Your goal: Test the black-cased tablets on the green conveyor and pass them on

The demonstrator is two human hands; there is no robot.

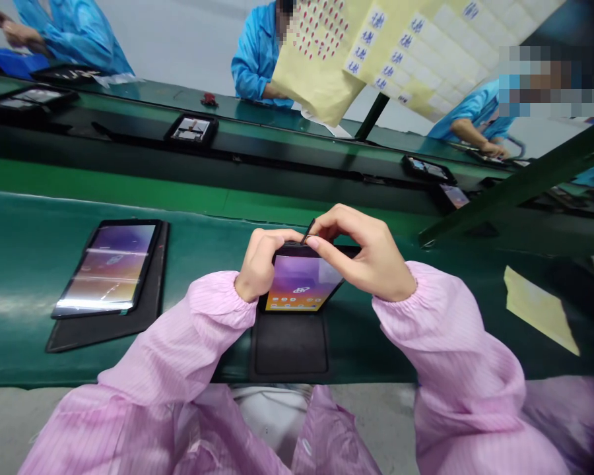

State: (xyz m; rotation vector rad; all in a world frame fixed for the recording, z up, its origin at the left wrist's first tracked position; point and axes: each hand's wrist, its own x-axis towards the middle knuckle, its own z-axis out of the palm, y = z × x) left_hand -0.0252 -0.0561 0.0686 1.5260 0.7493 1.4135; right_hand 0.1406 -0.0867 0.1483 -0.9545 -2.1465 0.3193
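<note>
A tablet (301,280) with a lit purple-to-yellow screen stands tilted up on a black mat (291,346) in front of me. My left hand (263,260) grips its upper left corner, fingers over the top edge. Between thumb and index finger, my right hand (363,251) pinches a small thin black piece (308,231) at the tablet's top edge. Whether that piece is attached to the tablet, I cannot tell. Off to the left, a second lit tablet (111,267) lies on another black mat (153,300).
Beyond the green bench (202,227) runs a dark conveyor with opened devices, one in a black tray (192,130). A green post (519,178) slants across the right. Yellow paper (542,310) lies at right; yellow sheets (400,46) hang above. Co-workers in blue sit opposite.
</note>
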